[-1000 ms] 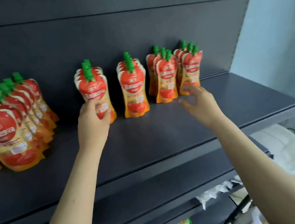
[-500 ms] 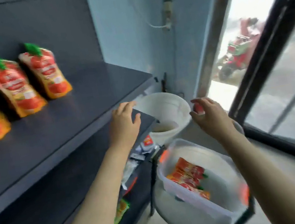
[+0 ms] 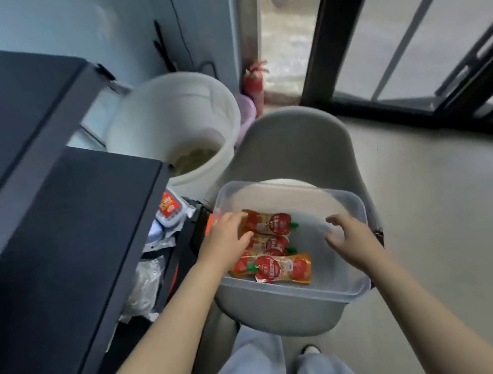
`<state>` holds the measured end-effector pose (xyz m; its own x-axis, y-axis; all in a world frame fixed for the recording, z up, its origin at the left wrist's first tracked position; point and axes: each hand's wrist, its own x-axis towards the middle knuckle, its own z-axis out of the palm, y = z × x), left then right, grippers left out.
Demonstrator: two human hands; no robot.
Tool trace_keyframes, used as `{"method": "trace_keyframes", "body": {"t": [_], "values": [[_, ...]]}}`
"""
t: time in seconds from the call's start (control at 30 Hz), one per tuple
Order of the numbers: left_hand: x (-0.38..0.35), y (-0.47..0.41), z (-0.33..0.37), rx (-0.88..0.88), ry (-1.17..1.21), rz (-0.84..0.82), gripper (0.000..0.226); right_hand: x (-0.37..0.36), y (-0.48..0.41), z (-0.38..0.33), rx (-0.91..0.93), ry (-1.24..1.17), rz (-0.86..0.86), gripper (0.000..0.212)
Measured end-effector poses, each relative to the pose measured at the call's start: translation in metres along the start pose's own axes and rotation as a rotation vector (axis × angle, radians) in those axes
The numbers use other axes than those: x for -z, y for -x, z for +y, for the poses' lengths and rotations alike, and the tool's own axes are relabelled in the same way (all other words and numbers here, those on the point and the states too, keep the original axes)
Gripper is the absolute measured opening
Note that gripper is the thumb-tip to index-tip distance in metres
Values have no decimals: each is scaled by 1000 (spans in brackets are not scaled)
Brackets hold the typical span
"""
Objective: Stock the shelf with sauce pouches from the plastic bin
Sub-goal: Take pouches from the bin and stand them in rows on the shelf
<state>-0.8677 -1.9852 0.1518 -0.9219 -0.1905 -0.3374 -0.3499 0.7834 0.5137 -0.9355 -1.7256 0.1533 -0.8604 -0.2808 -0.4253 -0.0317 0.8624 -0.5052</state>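
Note:
A clear plastic bin [image 3: 359, 282] rests on a grey chair [image 3: 294, 145]. Several red-and-orange sauce pouches with green caps lie flat in its left half: one at the back [image 3: 269, 224], one in the middle [image 3: 273, 244], one at the front [image 3: 284, 269]. My left hand [image 3: 223, 242] is inside the bin, fingers curled onto the left ends of the back pouches; whether it grips one is unclear. My right hand [image 3: 351, 239] hovers over the bare right half, fingers spread, holding nothing. The dark shelf [image 3: 60, 239] stands at left.
A white bucket [image 3: 174, 123] stands behind the chair beside the shelf. Packets and plastic bags [image 3: 161, 234] sit on a lower shelf at the bin's left. A red fire extinguisher [image 3: 255, 84] stands by the glass door frame [image 3: 321, 22]. Grey floor lies to the right.
My view swung from the stocked shelf down and right to the bin. Both hands left the shelf and dropped into the bin, the left reaching the pouches.

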Motion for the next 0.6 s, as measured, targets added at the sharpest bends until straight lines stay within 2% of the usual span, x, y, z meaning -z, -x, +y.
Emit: {"method": "trace_keyframes", "body": {"t": [0.2,0.4,0.6], "values": [[-70,-76,-54,126,14,-260,49,-75,-63,39,-180,-51,-185,43],[-148,-126,-96,200,-55,-426,53,-145,-117,77,-215,-49,-367,44],[-179,-142,-124,204,-109,-445,51,-184,-141,102,-146,-8,-508,39]]}}
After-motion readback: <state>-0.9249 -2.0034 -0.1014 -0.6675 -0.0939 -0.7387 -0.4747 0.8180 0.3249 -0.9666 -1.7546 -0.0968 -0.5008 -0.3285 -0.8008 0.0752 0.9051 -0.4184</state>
